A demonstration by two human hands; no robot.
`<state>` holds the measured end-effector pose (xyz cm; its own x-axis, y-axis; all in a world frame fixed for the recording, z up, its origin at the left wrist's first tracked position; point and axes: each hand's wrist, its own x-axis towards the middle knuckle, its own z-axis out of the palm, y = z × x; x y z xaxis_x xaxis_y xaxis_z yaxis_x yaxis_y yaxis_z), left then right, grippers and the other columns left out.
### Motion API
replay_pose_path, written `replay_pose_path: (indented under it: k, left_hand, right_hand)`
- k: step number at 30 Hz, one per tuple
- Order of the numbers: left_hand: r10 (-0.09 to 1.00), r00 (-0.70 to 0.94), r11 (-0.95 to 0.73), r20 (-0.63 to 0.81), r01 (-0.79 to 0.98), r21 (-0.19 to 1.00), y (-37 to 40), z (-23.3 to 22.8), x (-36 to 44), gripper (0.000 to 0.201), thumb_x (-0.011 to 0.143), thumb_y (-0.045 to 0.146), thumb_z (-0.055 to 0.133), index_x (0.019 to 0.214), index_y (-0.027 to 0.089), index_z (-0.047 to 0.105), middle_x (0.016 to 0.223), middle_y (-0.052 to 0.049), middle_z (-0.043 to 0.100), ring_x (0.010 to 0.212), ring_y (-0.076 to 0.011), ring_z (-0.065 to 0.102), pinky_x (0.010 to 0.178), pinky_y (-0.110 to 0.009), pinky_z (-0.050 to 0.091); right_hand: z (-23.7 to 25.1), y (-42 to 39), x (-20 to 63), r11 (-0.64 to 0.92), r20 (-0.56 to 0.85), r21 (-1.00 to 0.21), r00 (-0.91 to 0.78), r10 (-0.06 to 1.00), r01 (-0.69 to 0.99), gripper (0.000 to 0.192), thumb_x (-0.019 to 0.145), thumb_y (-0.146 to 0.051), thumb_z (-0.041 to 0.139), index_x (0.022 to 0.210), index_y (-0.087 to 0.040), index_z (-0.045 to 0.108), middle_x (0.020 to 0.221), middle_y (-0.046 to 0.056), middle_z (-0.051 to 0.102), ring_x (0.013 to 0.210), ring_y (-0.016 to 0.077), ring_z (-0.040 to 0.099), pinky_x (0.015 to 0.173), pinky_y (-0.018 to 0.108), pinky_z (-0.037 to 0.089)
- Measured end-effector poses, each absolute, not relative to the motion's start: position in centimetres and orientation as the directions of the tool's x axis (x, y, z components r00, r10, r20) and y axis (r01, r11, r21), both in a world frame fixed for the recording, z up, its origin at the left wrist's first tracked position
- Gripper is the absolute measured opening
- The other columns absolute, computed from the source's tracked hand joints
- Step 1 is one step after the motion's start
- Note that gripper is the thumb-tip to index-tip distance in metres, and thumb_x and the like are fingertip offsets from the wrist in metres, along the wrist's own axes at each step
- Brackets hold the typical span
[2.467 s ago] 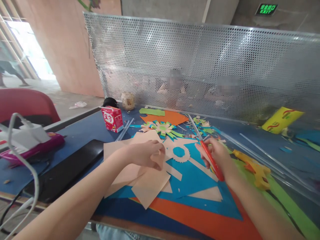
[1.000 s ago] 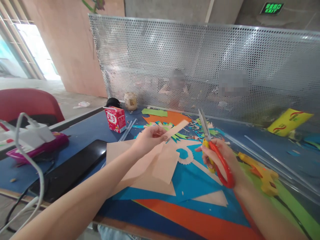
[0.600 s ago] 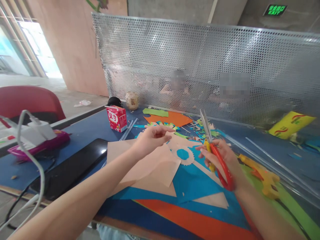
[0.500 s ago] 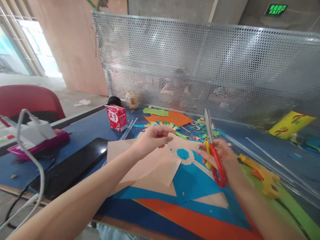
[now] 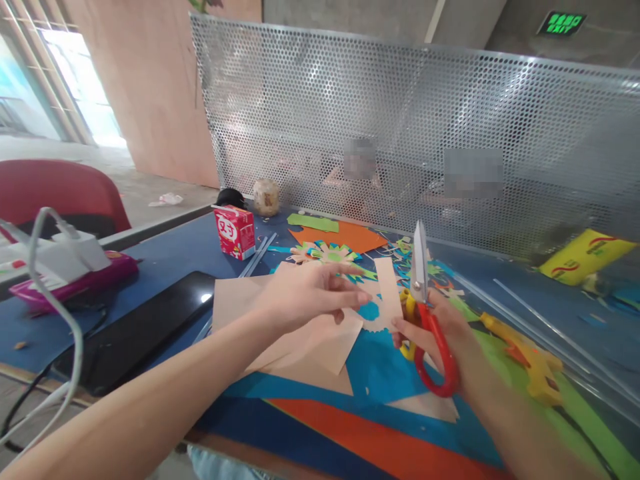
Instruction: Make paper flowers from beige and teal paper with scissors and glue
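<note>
My right hand is closed around scissors with one red and one yellow handle, blades pointing up. Its thumb and finger also pinch a peach paper strip that stands upright. My left hand is just left of the strip, fingers loosely bent and apart, holding nothing. Beneath it lie peach paper sheets over a blue sheet. A zigzag-edged peach paper ring lies behind the strip, partly covered. Layered paper flowers rest beyond my left hand.
A yellow glue gun lies at right beside clear sticks. A phone, power strip and red drink carton stand left. Paper scraps litter the back before a perforated metal screen; people are behind it.
The peach strip now stands upright in my right hand's fingers. My left hand has moved right and down toward it, and the scissors have turned more upright.
</note>
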<state>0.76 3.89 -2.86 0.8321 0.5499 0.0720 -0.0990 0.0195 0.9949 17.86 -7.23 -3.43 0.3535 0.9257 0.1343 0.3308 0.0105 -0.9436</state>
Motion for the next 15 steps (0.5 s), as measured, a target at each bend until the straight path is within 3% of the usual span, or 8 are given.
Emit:
replay_pose_path:
  k: [2,5,9,15]
  left_hand:
    - [0.501,0.866,-0.035,0.009,0.010,0.999,3.3,-3.0,1.0,0.042,0.074,0.039,0.066,0.108,0.017,0.057,0.087,-0.007,0.066,0.073,-0.0147,0.061,0.053,-0.023,0.045]
    - [0.514,0.857,-0.153,0.034,0.053,0.987,2.6,-3.3,1.4,0.032,0.077,0.043,0.061,0.095,0.016,0.062,0.081,-0.005,0.067,0.067,-0.0128,0.061,0.056,-0.024,0.046]
    - [0.615,0.775,-0.217,0.144,-0.009,0.976,2.3,-3.0,1.7,0.026,0.077,0.039,0.061,0.075,0.014,0.063,0.069,-0.002,0.065,0.055,-0.0089,0.056,0.054,-0.022,0.045]
    - [0.770,0.575,-0.162,0.274,-0.239,0.957,3.1,-2.0,1.0,0.019,0.076,0.030,0.065,0.077,0.012,0.059,0.065,-0.002,0.065,0.055,-0.0091,0.057,0.047,-0.020,0.045]
  right_hand:
    - [-3.5,-7.3,17.7,0.011,0.109,-0.962,0.347,0.932,0.273,0.038,0.059,-0.038,0.071,0.077,-0.025,0.040,0.055,-0.006,0.059,0.043,0.0154,0.059,0.043,0.028,0.049]
    - [-3.9,-7.6,17.4,0.042,0.114,-0.969,0.289,0.951,0.245,0.036,0.064,-0.035,0.070,0.082,-0.025,0.041,0.059,-0.006,0.061,0.045,0.0144,0.060,0.043,0.026,0.049]
    - [-4.1,-8.1,16.8,0.050,0.103,-0.978,0.259,0.960,0.204,0.038,0.064,-0.033,0.073,0.083,-0.026,0.042,0.062,-0.007,0.060,0.042,0.0116,0.056,0.041,0.025,0.046]
    - [-5.0,-8.2,16.7,0.079,0.183,-0.954,0.354,0.917,0.290,0.033,0.067,-0.042,0.068,0.079,-0.026,0.042,0.063,-0.006,0.054,0.050,0.0115,0.052,0.044,0.023,0.040]
